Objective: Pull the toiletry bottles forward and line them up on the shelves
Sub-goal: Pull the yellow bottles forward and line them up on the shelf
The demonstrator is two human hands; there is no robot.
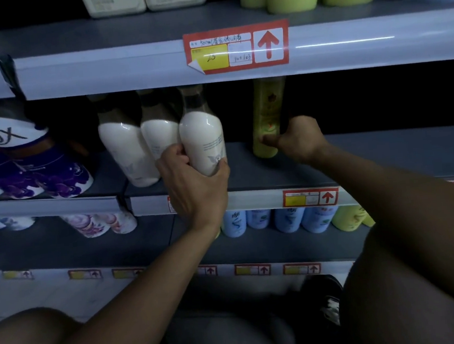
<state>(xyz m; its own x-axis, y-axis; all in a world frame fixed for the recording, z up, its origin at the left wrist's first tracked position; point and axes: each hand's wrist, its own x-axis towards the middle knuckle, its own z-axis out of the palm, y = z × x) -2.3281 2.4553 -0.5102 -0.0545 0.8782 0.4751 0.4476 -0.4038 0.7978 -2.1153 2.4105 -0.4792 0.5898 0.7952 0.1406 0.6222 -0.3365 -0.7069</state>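
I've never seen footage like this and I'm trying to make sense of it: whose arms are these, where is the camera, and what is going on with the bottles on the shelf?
There is no machine here. The camera is worn on a person's head and looks forward and down, so the two bare arms reaching in from the bottom are that person's own.

They face shop shelving. On the middle shelf stand three white bottles with dark caps, and to their right one yellow-green bottle. The left hand is wrapped around the lower part of the rightmost white bottle. The right hand grips the yellow-green bottle near its base.

Purple Lux bottles stand further left. Blue bottles sit on the shelf below, and red price tags are stuck along the shelf edges.
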